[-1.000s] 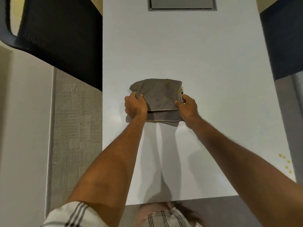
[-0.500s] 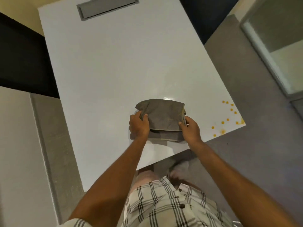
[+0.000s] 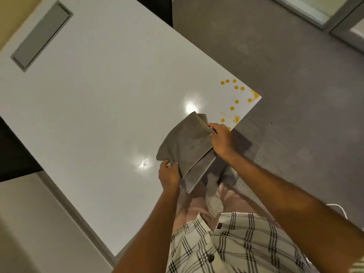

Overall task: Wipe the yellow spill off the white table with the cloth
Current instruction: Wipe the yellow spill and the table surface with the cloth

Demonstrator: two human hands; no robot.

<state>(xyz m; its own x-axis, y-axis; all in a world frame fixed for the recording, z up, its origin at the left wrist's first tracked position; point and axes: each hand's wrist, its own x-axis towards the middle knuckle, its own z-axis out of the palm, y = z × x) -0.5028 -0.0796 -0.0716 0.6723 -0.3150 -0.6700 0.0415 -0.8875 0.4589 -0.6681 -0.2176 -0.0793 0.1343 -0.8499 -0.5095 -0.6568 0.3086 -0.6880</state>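
A folded grey-brown cloth (image 3: 185, 143) is held over the near edge of the white table (image 3: 102, 99). My left hand (image 3: 169, 174) pinches its lower left corner. My right hand (image 3: 221, 139) grips its upper right edge. The cloth's lower fold hangs past the table edge. The yellow spill (image 3: 235, 99) is a scatter of several round drops and smears at the table's near right corner, just beyond my right hand and apart from the cloth.
A grey recessed panel (image 3: 41, 36) sits in the table's far left. Grey carpet floor (image 3: 295, 66) lies to the right. A dark shape (image 3: 11, 152) stands at the left. My checked shirt (image 3: 236, 245) fills the bottom.
The view has swung so the table now runs diagonally. Both hands have carried the cloth toward the corner with the yellow drops, and the cloth now overhangs the table edge.
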